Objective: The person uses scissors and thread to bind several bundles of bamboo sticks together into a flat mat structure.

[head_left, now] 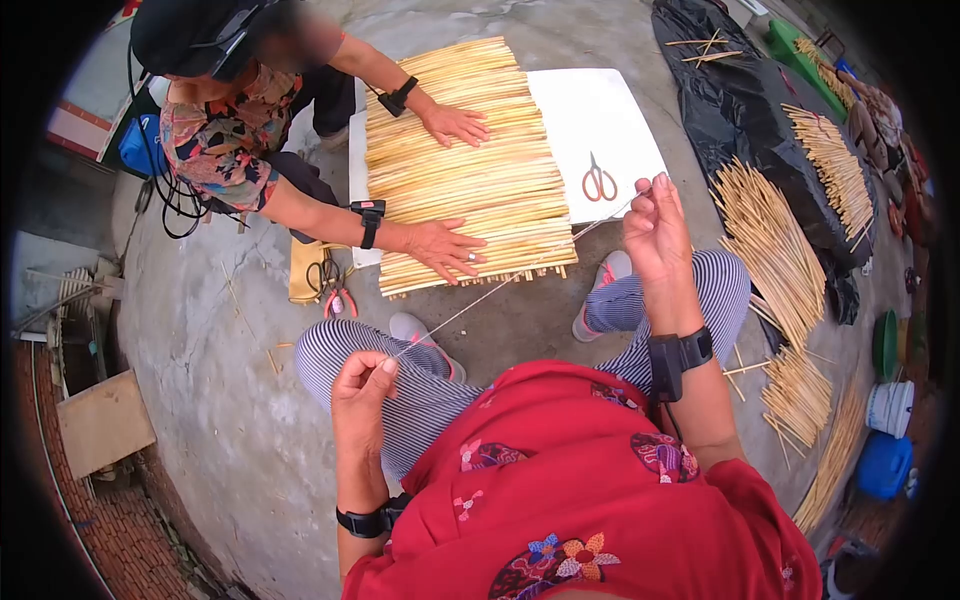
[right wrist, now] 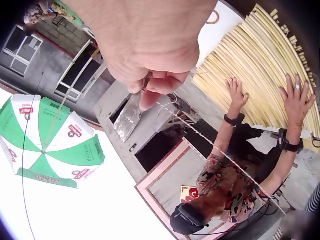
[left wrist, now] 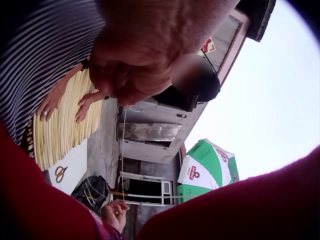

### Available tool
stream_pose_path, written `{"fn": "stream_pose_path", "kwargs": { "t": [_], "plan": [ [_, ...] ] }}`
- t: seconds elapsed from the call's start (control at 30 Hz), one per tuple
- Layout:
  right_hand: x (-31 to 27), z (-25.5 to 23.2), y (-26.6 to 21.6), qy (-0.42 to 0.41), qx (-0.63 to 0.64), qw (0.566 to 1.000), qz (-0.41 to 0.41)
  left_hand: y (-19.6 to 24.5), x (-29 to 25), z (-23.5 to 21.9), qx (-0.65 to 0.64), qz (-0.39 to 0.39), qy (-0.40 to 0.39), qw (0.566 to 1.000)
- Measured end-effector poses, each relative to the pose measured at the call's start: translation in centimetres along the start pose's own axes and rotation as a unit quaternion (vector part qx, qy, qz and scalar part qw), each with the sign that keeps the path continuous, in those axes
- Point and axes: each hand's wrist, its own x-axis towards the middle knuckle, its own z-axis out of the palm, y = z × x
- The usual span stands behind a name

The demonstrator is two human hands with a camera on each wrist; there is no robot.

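Note:
A thin twisted string runs taut on a slant between the two hands, above the lap and the near edge of a mat of pale sticks. My left hand pinches one end between thumb and curled fingers, over the striped trouser leg. Higher up at the right, my right hand pinches the other end with its fingertips. In the right wrist view the string leaves the fingers of the right hand. Another person's two hands lie flat on the mat.
Red-handled scissors lie on a white board under the mat. Pliers rest on the concrete floor at the left. Bundles of sticks and black plastic sheeting are at the right. The other person leans in from the upper left.

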Motion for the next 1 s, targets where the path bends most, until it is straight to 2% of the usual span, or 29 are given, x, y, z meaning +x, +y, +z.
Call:
{"fn": "stream_pose_path", "kwargs": {
  "t": [0.13, 0.23, 0.33, 0.43, 0.53, 0.7, 0.87, 0.93, 1.0],
  "plan": [
    [-0.3, 0.0, -0.2, -0.004, -0.004, 1.000, 0.017, 0.3, -0.3, 0.2, 0.003, -0.026, -0.026, 0.999],
    [-0.1, -0.1, 0.0, 0.021, 0.007, 0.999, 0.023, 0.4, -0.2, 0.4, -0.003, -0.017, -0.060, 0.998],
    [0.5, -1.0, -0.1, 0.016, 0.030, 0.999, 0.025, 1.0, -0.5, 0.5, -0.013, -0.026, -0.131, 0.991],
    [0.7, -1.7, 0.0, 0.032, 0.060, 0.997, 0.032, 1.9, -1.0, 1.2, -0.098, -0.051, -0.194, 0.975],
    [0.9, -2.2, 0.6, 0.065, 0.088, 0.993, 0.045, 1.9, -0.6, 1.5, -0.200, -0.066, -0.221, 0.952],
    [0.9, -3.2, 1.4, 0.096, 0.075, 0.992, 0.042, 2.2, 1.4, 2.9, -0.381, -0.065, -0.217, 0.897],
    [0.8, -4.2, 2.4, 0.115, 0.059, 0.990, 0.061, 2.4, 2.9, 3.6, -0.501, -0.048, -0.206, 0.840],
    [0.4, -4.3, 2.6, 0.062, 0.046, 0.989, 0.129, 2.6, 3.4, 4.0, -0.547, -0.029, -0.192, 0.815],
    [-0.4, -3.9, 3.0, -0.014, 0.031, 0.978, 0.206, 3.5, 4.3, 3.9, -0.598, 0.032, -0.157, 0.785]
  ]
}}
